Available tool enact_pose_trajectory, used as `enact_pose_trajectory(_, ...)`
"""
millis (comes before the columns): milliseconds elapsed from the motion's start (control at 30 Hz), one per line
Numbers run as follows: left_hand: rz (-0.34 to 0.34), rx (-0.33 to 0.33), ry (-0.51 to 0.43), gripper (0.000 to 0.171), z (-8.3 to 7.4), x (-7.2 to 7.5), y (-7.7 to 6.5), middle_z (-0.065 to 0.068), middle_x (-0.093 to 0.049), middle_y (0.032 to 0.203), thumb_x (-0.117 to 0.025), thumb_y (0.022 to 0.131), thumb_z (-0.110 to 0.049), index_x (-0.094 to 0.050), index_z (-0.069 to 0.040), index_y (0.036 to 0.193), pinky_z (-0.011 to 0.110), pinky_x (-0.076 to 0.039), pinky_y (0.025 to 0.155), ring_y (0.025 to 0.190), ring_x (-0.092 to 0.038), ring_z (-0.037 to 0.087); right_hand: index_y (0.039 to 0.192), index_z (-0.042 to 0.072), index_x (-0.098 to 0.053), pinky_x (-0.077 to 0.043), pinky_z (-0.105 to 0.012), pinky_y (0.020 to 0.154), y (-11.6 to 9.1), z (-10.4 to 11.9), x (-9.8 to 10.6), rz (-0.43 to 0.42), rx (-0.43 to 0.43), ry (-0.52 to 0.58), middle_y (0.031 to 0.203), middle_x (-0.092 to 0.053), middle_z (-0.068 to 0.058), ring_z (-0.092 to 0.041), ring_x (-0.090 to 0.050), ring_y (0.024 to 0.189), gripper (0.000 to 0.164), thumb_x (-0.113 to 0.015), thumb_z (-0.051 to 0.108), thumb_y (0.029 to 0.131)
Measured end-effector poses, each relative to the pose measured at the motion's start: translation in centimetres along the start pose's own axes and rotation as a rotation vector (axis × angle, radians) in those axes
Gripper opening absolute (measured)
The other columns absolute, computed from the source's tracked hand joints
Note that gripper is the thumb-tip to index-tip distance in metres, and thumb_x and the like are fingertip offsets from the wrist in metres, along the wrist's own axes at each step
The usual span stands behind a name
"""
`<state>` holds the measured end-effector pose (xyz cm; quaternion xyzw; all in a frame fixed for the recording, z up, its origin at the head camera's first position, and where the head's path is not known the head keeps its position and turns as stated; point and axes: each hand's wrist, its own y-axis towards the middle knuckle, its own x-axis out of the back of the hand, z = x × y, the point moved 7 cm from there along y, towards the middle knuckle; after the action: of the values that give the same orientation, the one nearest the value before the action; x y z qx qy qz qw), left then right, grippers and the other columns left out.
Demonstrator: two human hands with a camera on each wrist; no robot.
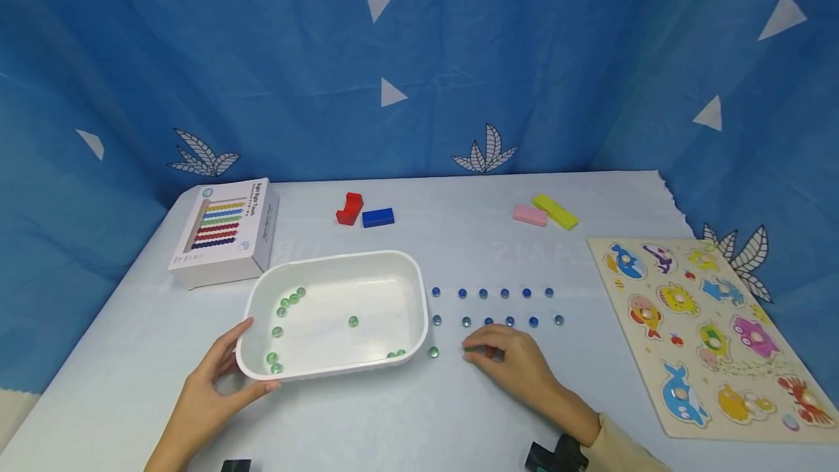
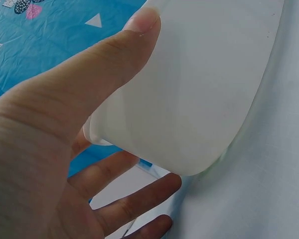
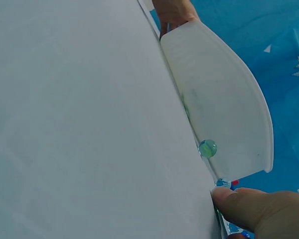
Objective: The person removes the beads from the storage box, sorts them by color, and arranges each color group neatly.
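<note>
My left hand [image 1: 213, 392] grips the near left corner of a white plastic tray [image 1: 347, 259], thumb at the front wall and fingers at the left side. Several green glass marbles [image 1: 353, 321] lie scattered inside it. Right of the tray, two rows of blue marbles [image 1: 505, 293] lie on the cloth, and a single green marble [image 1: 433, 352] sits below them. My right hand [image 1: 518, 370] is low over the cloth just right of that marble. Its thumb and forefinger pinch another green marble [image 1: 468, 349], mostly hidden by the fingertips.
An abacus box [image 1: 226, 231] stands behind the tray's left end. Red [image 1: 350, 208], blue [image 1: 378, 218], pink [image 1: 529, 215] and yellow blocks [image 1: 555, 212] lie at the back. A wooden sea-animal puzzle board [image 1: 695, 312] occupies the right side. Blue curtain [image 1: 432, 42] encloses the table.
</note>
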<state>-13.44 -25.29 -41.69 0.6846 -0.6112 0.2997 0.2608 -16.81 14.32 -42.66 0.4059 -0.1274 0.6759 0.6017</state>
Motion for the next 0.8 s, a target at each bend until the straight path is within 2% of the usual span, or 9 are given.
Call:
enact_pose_trajectory(167, 0.009, 0.009, -0.011, 0.092, 0.03, -0.06, 0.05, 0.007, -0.042, 0.139, -0.078, 0.064, -0.04, -0.025, -0.041, 0.139, 0.03, -0.04, 0.086, 0.093, -0.032, -0.027, 0.084, 0.027, -0.071, -0.047, -0.012, 0.058, 0.01, 0.03, -0.18, 0.008, 0.016, 0.01, 0.083, -0.066, 0.017, 0.007, -0.052, 0.068, 0.017, -0.077, 0.024, 0.068)
enact_pose_trajectory(433, 0.013, 0.014, -0.04, 0.093, 0.11, -0.19, 0.13, 0.01, -0.04, 0.139, -0.079, 0.064, -0.04, -0.024, -0.04, 0.139, 0.048, -0.04, 0.088, 0.09, -0.032, -0.027, 0.084, 0.028, -0.071, -0.046, -0.012, 0.057, -0.01, 0.0, -0.34, 0.024, 0.009, 0.03, 0.082, -0.065, 0.018, 0.005, -0.05, 0.065, 0.017, -0.077, 0.023, 0.069)
enact_pose_trajectory(600, 0.019, 0.011, -0.071, 0.093, 0.2, -0.19, 0.14, 0.012, -0.041, 0.139, -0.079, 0.064, -0.038, -0.024, -0.04, 0.139, 0.053, -0.038, 0.089, 0.089, -0.033, -0.026, 0.084, 0.027, -0.071, -0.046, -0.013, 0.058, -0.08, 0.0, -0.4, 0.026, 0.007, 0.048, 0.083, -0.065, 0.018, 0.004, -0.051, 0.066, 0.019, -0.077, 0.021, 0.068)
enact_pose_trajectory(800, 0.015, 0.006, -0.063, 0.093, 0.08, -0.16, 0.04, 0.011, -0.042, 0.138, -0.079, 0.064, -0.038, -0.025, -0.039, 0.139, 0.05, -0.039, 0.089, 0.09, -0.034, -0.026, 0.085, 0.026, -0.07, -0.045, -0.013, 0.056, -0.12, 0.07, -0.3, 0.028, 0.001, 0.064, 0.085, -0.065, 0.018, 0.003, -0.05, 0.064, 0.02, -0.078, 0.02, 0.068)
